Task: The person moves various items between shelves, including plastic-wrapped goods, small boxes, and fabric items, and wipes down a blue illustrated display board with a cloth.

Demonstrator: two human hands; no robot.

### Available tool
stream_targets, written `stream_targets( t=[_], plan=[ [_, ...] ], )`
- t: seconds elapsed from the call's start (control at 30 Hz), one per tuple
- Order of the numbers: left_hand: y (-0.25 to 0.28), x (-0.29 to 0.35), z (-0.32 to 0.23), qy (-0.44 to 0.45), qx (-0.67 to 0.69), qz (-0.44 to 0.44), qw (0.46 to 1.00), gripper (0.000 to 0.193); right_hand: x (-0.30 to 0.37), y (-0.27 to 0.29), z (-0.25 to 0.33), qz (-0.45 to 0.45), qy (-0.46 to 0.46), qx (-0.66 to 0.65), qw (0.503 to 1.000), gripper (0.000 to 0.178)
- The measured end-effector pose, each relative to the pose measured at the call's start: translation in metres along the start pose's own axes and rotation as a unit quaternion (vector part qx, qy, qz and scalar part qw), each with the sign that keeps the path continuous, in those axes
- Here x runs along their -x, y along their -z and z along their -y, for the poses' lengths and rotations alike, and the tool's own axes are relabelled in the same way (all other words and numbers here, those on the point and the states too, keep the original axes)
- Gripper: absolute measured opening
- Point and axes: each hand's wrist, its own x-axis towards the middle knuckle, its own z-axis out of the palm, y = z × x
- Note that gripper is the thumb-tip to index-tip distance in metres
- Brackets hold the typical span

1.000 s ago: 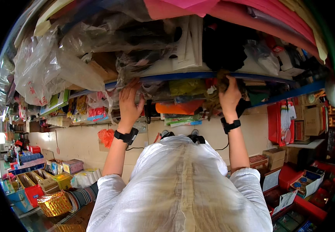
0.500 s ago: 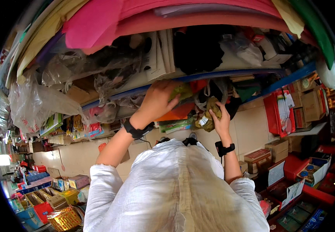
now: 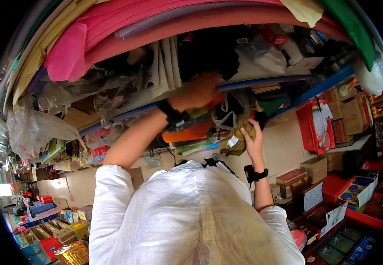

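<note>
Fingers (image 3: pixel 256 126) of right hand (image 3: pixel 254 140): grasping olive bundle (image 3: pixel 239 143). Bundle is crumpled, looks like cloth, white label (image 3: pixel 232 141) on its left side.

Head view, landmark = blue edge (image 3: pixel 271 83) of the shelf. Olive bundle is on the body side of blue edge, below its right half, clear of it. Right wrist carries a black band (image 3: pixel 256 173).

Left hand (image 3: pixel 200 90) lies across blue edge near mid-length, blurred. Its fingertips are over or just beside the black pile (image 3: pixel 207 53) beyond the edge; can't tell if they grip anything or are loose. Second band (image 3: pixel 173 118) on left wrist, body side of blue edge.

Beyond blue edge: black pile mid, white boards (image 3: pixel 165 68) just left of it, white bag (image 3: pixel 268 55) to its right. Pink sheets (image 3: pixel 112 26) hang above all that. Clear bags (image 3: pixel 34 128) off the left end.

Body side of blue edge: orange pack (image 3: pixel 191 134) below left hand. Grey bag (image 3: pixel 223 120) between that pack and olive bundle; can't tell if bag and bundle touch. Green folder (image 3: pixel 273 105) just under the edge, right of grey bag. Red case (image 3: pixel 308 132) past the right end, cartons (image 3: pixel 355 115) beside it. Tiled floor (image 3: pixel 273 148) below.
</note>
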Motion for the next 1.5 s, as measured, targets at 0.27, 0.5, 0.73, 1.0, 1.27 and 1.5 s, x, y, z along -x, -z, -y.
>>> stream_targets(
  t=[0.27, 0.5, 0.73, 1.0, 1.27, 1.5],
  plan=[
    [0.088, 0.009, 0.027, -0.011, -0.225, 0.027, 0.974, 0.063, -0.108, 0.075, 0.089, -0.046, 0.245, 0.178, 0.952, 0.044],
    [0.085, 0.046, 0.055, -0.074, -0.205, 0.006, 0.976, 0.053, -0.175, 0.047, 0.134, 0.088, 0.384, 0.426, 0.815, 0.047],
    [0.086, 0.054, 0.083, -0.060, -0.298, -0.013, 0.953, 0.026, -0.241, 0.020, 0.094, 0.243, 0.346, 0.428, 0.799, 0.044],
    [0.072, 0.057, 0.056, -0.032, -0.174, -0.118, 0.977, 0.024, -0.240, -0.010, 0.108, 0.369, 0.256, 0.364, 0.816, 0.034],
    [0.043, 0.017, 0.019, -0.030, -0.029, -0.006, 0.999, 0.038, -0.219, -0.053, 0.102, 0.305, 0.366, 0.315, 0.821, 0.031],
    [0.034, -0.007, 0.034, 0.033, -0.136, 0.018, 0.990, 0.038, -0.246, 0.004, 0.100, 0.360, 0.332, 0.338, 0.804, 0.032]
  ],
)
